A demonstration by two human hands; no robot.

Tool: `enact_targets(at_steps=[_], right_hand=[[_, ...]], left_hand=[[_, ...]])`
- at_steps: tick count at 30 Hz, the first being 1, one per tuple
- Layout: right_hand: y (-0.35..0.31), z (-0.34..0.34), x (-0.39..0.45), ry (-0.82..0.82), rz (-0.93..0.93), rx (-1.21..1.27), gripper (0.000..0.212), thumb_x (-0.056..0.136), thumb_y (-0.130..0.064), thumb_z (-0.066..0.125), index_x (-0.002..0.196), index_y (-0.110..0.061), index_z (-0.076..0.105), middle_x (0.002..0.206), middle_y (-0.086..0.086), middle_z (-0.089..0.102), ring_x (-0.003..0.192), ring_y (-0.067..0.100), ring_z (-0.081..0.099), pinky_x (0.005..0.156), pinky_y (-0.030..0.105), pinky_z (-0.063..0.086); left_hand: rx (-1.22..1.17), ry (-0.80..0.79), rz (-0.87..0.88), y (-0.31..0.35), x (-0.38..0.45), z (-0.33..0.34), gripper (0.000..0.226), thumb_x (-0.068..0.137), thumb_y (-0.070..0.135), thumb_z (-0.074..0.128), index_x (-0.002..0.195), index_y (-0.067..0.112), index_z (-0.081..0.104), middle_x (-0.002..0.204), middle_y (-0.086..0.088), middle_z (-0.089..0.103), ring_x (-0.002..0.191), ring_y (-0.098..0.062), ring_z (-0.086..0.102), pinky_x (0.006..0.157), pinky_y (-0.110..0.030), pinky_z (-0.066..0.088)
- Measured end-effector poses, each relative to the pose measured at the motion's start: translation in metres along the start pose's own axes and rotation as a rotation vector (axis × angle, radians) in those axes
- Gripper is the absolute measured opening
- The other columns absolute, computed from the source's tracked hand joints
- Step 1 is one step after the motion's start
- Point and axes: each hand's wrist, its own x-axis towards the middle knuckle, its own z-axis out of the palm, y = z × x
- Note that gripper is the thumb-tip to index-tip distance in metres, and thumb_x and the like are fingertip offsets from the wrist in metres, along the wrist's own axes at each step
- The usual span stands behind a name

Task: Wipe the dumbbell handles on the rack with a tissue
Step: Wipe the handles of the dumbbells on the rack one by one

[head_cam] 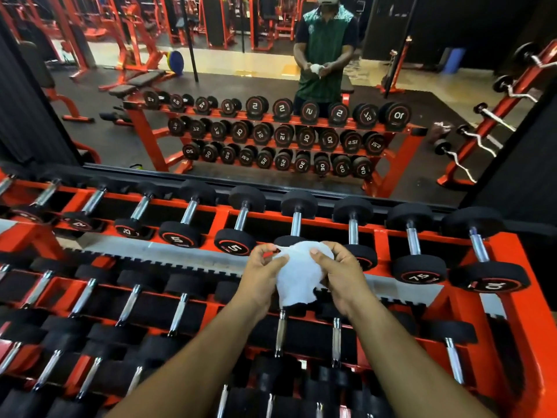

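A white tissue point(297, 273) hangs between my two hands above the orange dumbbell rack point(382, 236). My left hand point(260, 274) pinches its left edge with thumb and fingers. My right hand point(337, 273) grips its right side, fingers curled over the top. Both hands hover in front of the top row, just below a dumbbell with a chrome handle point(296, 224). Other chrome handles point(353, 230) run along the top row, and more lie on the lower tiers. No handle is touched by the tissue.
A large mirror point(271, 86) stands behind the rack and reflects the rack, a person holding the tissue, benches and a barbell stand. Black dumbbells marked 5 point(236, 245), 7.5 point(420, 271) and 10 point(489, 280) fill the top row.
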Motion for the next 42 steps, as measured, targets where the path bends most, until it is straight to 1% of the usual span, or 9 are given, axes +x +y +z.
enact_targets(at_steps=[4,12,22,26,29,33,37,40,42], right_hand=[[-0.008,-0.004,0.004,0.181,-0.180,-0.164,0.026,0.090,-0.016,0.075,0.113,-0.022,0.064,0.082,0.003,0.074,0.077,0.017,0.072,0.067,0.033,0.058],[-0.024,-0.010,0.009,-0.064,-0.177,-0.212,0.021,0.090,-0.015,0.075,0.110,-0.020,0.069,0.083,0.000,0.074,0.083,0.018,0.072,0.076,0.037,0.058],[-0.034,-0.013,0.014,0.146,-0.512,-0.860,0.014,0.092,-0.023,0.071,0.104,-0.024,0.078,0.104,-0.013,0.074,0.097,0.006,0.065,0.087,0.027,0.053],[-0.043,-0.016,0.019,0.048,-0.374,-0.446,0.020,0.094,-0.013,0.069,0.112,-0.021,0.072,0.100,-0.002,0.075,0.096,0.017,0.071,0.081,0.032,0.059],[-0.051,-0.014,0.018,-0.105,-0.090,0.065,0.032,0.094,-0.005,0.066,0.123,-0.018,0.063,0.099,0.008,0.074,0.095,0.022,0.073,0.074,0.037,0.064],[-0.061,-0.017,0.016,-0.180,-0.033,-0.063,0.033,0.093,-0.005,0.067,0.125,-0.013,0.066,0.097,0.004,0.077,0.086,0.018,0.073,0.062,0.029,0.059],[-0.072,-0.016,0.031,0.065,-0.503,-0.415,0.029,0.092,-0.003,0.068,0.118,-0.016,0.069,0.096,-0.004,0.074,0.084,0.007,0.067,0.074,0.020,0.055],[-0.047,-0.020,0.042,0.020,-0.240,-0.580,0.035,0.090,0.000,0.069,0.125,-0.008,0.065,0.098,0.004,0.072,0.086,0.014,0.067,0.077,0.030,0.058],[-0.042,-0.022,0.046,0.093,-0.208,-0.553,0.029,0.091,-0.006,0.069,0.120,-0.011,0.067,0.101,0.006,0.073,0.090,0.018,0.069,0.071,0.029,0.056]], left_hand=[[0.233,0.014,0.175,0.014,0.005,-0.005,0.034,0.095,0.005,0.068,0.120,0.024,0.057,0.097,-0.013,0.073,0.090,-0.027,0.071,0.081,-0.043,0.058],[0.479,0.151,0.333,0.030,0.016,-0.006,0.016,0.096,0.015,0.067,0.099,0.031,0.068,0.080,-0.011,0.066,0.075,-0.023,0.063,0.080,-0.040,0.055],[0.986,0.025,0.462,0.047,0.020,-0.006,0.019,0.098,0.021,0.067,0.114,0.020,0.077,0.111,0.009,0.076,0.105,-0.007,0.067,0.097,-0.028,0.052],[0.855,-0.032,0.434,0.058,0.023,-0.008,0.017,0.096,0.015,0.069,0.110,0.023,0.075,0.089,0.017,0.069,0.079,0.001,0.061,0.075,-0.013,0.047],[0.488,-0.114,0.263,0.061,0.024,-0.009,0.027,0.095,0.002,0.068,0.118,0.017,0.071,0.101,0.000,0.076,0.093,-0.015,0.071,0.080,-0.033,0.058],[0.332,-0.256,0.104,0.067,0.018,0.001,0.040,0.094,-0.004,0.067,0.129,0.014,0.065,0.099,-0.009,0.075,0.097,-0.023,0.072,0.086,-0.036,0.059],[0.769,0.015,0.482,0.082,0.028,0.008,0.039,0.093,0.005,0.070,0.129,0.019,0.062,0.076,0.000,0.061,0.069,-0.008,0.058,0.068,-0.013,0.048],[0.883,-0.060,0.207,0.064,0.034,0.008,0.043,0.092,-0.003,0.064,0.132,0.010,0.058,0.067,-0.001,0.057,0.050,-0.009,0.058,0.053,-0.023,0.053],[0.829,-0.063,0.179,0.058,0.038,0.008,0.033,0.093,0.000,0.065,0.124,0.013,0.062,0.068,-0.001,0.054,0.053,-0.010,0.060,0.062,-0.037,0.061]])
